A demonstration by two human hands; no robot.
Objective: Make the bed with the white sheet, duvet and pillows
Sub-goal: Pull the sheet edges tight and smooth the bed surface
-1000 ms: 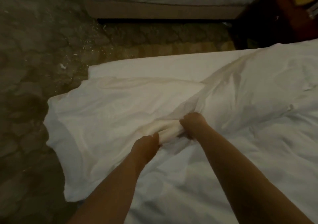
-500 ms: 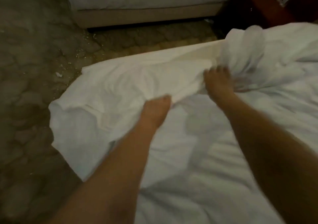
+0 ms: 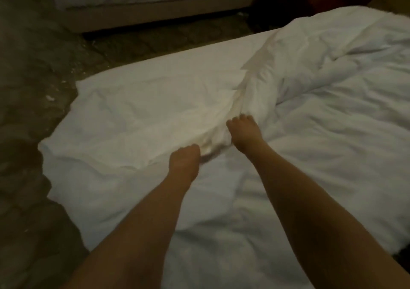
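Hands side by side, left hand [image 3: 185, 159] and right hand [image 3: 243, 131] both gripping bunched duvet [image 3: 221, 120] mid-bed; spreading step underway, next calls for pulling toward the mattress edge

The bed [image 3: 199, 51] takes up most of the view, its far edge running from the near left up toward the far right. A bare strip of its flat white sheet [image 3: 177, 67] shows along that far edge. Lying directly on the bed is a rumpled white duvet [image 3: 332, 122], bunched into thick folds toward the bed's far right end. At the bed's left corner white fabric spills over the edge and hangs toward the patterned carpet floor [image 3: 28, 89]. Beyond the bed's far edge, across a strip of carpet, stands a second bed [image 3: 155, 11].
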